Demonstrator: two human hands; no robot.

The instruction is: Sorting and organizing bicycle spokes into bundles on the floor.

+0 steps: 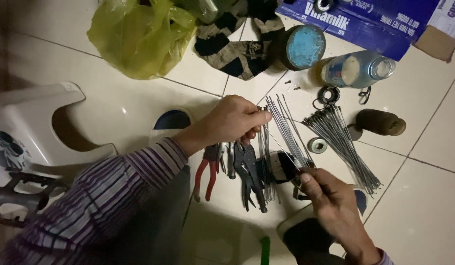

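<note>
Above the floor tools, both hands' fingers pinch one thin spoke (282, 146): left hand (233, 120), right hand (330, 196).

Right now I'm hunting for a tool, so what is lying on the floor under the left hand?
Under the left hand lie red-handled pliers, dark locking pliers and thin metal spokes on the tiled floor. Their upper ends are covered by the hand, so the jaws cannot be seen.
</note>
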